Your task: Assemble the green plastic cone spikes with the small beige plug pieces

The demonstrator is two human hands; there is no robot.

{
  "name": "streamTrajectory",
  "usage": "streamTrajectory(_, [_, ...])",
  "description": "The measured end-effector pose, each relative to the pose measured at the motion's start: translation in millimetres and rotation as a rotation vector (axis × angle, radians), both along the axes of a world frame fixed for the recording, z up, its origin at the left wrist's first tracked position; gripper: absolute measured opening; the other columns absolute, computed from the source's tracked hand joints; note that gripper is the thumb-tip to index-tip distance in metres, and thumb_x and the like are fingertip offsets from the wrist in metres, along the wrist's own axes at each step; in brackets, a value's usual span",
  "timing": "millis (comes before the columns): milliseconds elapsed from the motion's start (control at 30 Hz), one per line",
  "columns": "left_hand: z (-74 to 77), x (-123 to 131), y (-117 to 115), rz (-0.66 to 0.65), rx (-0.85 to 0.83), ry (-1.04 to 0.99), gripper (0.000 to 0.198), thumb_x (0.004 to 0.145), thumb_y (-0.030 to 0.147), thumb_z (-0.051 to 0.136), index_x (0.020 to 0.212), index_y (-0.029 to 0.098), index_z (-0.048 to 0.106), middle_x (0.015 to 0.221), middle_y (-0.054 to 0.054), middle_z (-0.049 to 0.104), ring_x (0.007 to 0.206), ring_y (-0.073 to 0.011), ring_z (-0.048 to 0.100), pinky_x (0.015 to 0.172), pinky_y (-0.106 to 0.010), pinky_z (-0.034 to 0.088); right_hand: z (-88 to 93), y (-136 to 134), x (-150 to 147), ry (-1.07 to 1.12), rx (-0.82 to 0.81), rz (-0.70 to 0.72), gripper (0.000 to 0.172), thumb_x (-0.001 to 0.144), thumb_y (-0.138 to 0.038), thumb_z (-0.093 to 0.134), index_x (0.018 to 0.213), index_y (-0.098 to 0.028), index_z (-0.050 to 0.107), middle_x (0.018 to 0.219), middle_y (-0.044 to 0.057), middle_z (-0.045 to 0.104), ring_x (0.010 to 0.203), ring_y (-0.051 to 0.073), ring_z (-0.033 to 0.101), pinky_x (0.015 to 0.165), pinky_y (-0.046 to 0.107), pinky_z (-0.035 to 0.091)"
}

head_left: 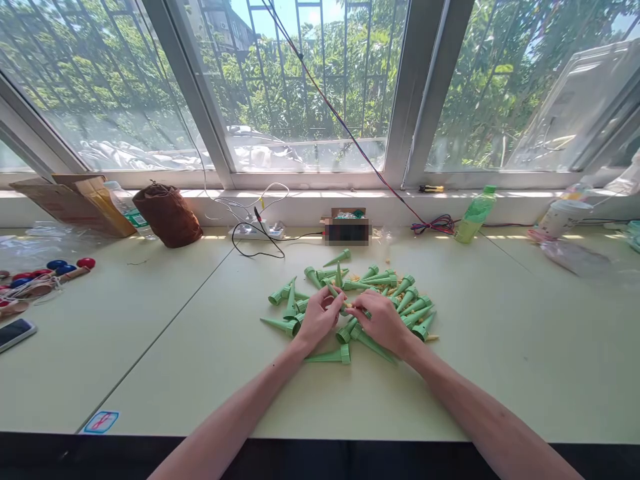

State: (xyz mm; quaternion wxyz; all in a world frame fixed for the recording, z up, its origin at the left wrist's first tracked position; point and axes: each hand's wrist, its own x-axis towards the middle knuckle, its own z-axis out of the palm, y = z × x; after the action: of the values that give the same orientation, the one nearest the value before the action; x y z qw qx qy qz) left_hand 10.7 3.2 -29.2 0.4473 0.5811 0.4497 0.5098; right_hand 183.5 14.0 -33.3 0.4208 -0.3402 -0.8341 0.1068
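My left hand (321,315) is closed around a green plastic spike (333,291), its pointed end angled up and away to the left. Close beside it, my right hand (383,319) pinches a small yellowish piece (349,306) at the spike's wide end. Whether that piece is inside the spike or just touching it, I cannot tell. Around both hands lies a loose heap of similar green spikes (419,305), each with a wide ribbed cap end. Small tan pieces (433,338) are scattered among them, mostly on the right. One spike (327,357) lies nearest me, below my hands.
Behind the heap stands a small dark box (349,231), partly blurred. Cables (257,233), a brown pouch (167,215) and a green bottle (475,215) are along the windowsill side. At left are red and blue balls (65,269) and a phone (16,334); a cup (563,217) is at right.
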Motion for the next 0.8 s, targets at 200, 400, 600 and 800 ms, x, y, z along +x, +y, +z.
streamTrajectory(200, [-0.1, -1.0, -0.5, -0.012, 0.025, 0.029, 0.028, 0.09, 0.045, 0.06, 0.089, 0.017, 0.059, 0.067, 0.003, 0.054, 0.046, -0.0052, 0.042, 0.042, -0.018, 0.035, -1.1, 1.4, 1.3, 0.001, -0.013, -0.012, 0.02, 0.092, -0.02, 0.062, 0.072, -0.02, 0.057, 0.067, 0.002, 0.061, 0.067, 0.018, 0.055, 0.061, 0.028, 0.043])
streamTrajectory(400, [1.2, -1.4, -1.1, -0.021, 0.051, 0.048, 0.029, 0.091, 0.045, 0.059, 0.09, 0.017, 0.059, 0.067, 0.003, 0.053, 0.048, -0.0055, 0.041, 0.045, -0.018, 0.035, -1.2, 1.9, 2.5, 0.003, -0.026, -0.015, 0.019, 0.093, -0.019, 0.06, 0.074, -0.02, 0.058, 0.069, 0.002, 0.062, 0.067, 0.018, 0.056, 0.062, 0.028, 0.043])
streamTrajectory(600, [1.8, -1.0, -1.9, -0.003, 0.087, 0.078, 0.029, 0.09, 0.046, 0.059, 0.089, 0.017, 0.059, 0.065, 0.004, 0.051, 0.048, -0.006, 0.039, 0.045, -0.019, 0.033, 1.9, 0.5, 1.9, 0.002, -0.036, -0.016, 0.018, 0.092, -0.018, 0.06, 0.074, -0.019, 0.059, 0.068, 0.002, 0.061, 0.066, 0.018, 0.055, 0.062, 0.028, 0.043])
streamTrajectory(800, [4.5, 1.0, -3.4, 0.023, 0.096, 0.131, 0.027, 0.091, 0.045, 0.058, 0.089, 0.017, 0.058, 0.061, 0.005, 0.048, 0.046, -0.0063, 0.037, 0.044, -0.019, 0.032, 2.3, 0.5, 1.4, -0.01, -0.091, -0.05, 0.018, 0.093, -0.02, 0.059, 0.075, -0.02, 0.06, 0.07, 0.002, 0.063, 0.069, 0.018, 0.057, 0.064, 0.029, 0.044])
